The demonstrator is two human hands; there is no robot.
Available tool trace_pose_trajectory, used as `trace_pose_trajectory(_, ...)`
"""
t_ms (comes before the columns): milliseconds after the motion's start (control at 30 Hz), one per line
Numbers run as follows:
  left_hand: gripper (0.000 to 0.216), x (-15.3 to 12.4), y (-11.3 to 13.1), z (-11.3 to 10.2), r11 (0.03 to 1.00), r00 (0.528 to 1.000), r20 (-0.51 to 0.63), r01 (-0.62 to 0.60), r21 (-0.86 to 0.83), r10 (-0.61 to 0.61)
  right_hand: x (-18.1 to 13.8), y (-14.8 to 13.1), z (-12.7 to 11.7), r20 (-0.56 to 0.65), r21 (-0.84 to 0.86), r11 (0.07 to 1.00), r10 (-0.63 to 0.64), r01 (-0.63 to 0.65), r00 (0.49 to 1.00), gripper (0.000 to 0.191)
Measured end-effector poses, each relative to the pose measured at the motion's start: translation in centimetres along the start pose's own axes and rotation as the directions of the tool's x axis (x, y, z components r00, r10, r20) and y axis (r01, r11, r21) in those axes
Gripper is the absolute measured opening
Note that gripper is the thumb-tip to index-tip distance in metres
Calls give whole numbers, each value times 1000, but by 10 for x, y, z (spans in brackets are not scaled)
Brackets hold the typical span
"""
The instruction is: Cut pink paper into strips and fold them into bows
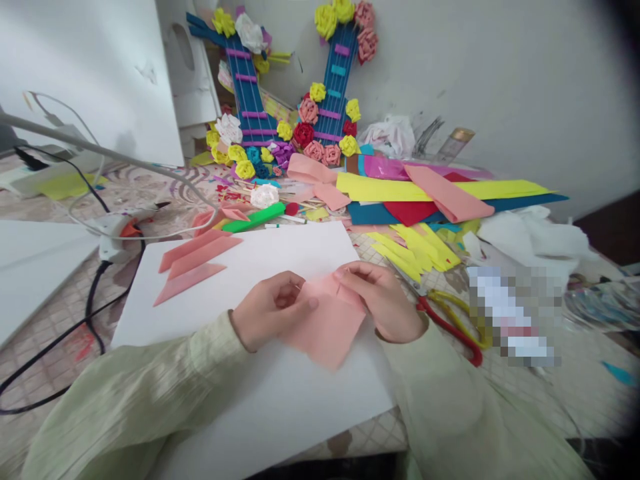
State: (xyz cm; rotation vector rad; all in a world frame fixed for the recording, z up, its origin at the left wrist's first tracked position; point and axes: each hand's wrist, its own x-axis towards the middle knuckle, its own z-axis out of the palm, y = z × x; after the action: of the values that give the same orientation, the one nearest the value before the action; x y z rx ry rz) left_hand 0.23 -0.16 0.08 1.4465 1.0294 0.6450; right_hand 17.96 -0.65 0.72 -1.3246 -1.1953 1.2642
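A pink sheet of crepe paper (327, 330) hangs between my hands above a white board (240, 400). My left hand (275, 307) pinches its upper left edge between thumb and fingers. At the upper right corner, my right hand (383, 300) is closed on the same paper, where a small fold or crease shows. Folded pink paper strips (197, 260) lie on the board's upper left. Scissors (453, 320) with red and yellow handles rest just right of my right hand.
A hot glue gun (115, 233) with its cable lies at left. Behind stand two blue paper guitars (247, 87) covered with paper roses. Yellow strips (417, 250), a green marker-like stick (257, 217), stacked coloured paper (440, 190) and white crumpled plastic (533, 240) lie around the board.
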Motion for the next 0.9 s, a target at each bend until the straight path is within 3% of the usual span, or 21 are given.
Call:
trace_pose_trajectory(67, 25, 0, 0, 0, 1000, 997, 71, 25, -12, -25, 1, 0, 0, -34, 82, 997, 7, -4, 999, 15)
trace_pose_trajectory(167, 21, -1, 0, -2, 998, 995, 91, 40, 44, -44, 2, -1, 0, -32, 154, 988, -4, 8, 999, 16)
trace_pose_trajectory(367, 16, -1, 4, -6, 992, 992, 130, -12, 129, -5, -2, -2, -2, 200, -28, 1000, 12, -6, 980, 25)
trace_pose_trajectory(433, 12, 0, 6, -6, 993, 998, 67, -6, 118, -2, -2, 1, -2, 183, -56, 998, 7, 4, 983, 21)
trace_pose_trajectory(533, 25, -1, 8, -7, 999, 986, -163, 28, 36, -22, -1, 3, -2, 115, -26, 999, -15, 18, 993, 21)
trace_pose_trajectory(633, 36, 0, 8, -8, 999, 958, -286, 32, -3, -32, 0, 0, -1, 167, -38, 999, 23, -17, 986, 26)
trace_pose_trajectory(800, 37, 1, 6, -8, 995, 987, -157, 39, 88, -25, -3, -8, -1, 275, -157, 985, -25, 70, 961, 19)
trace_pose_trajectory(900, 38, 1, 7, -8, 994, 992, -123, 45, 102, -32, -5, -7, -1, 386, -149, 988, 26, 35, 922, 18)
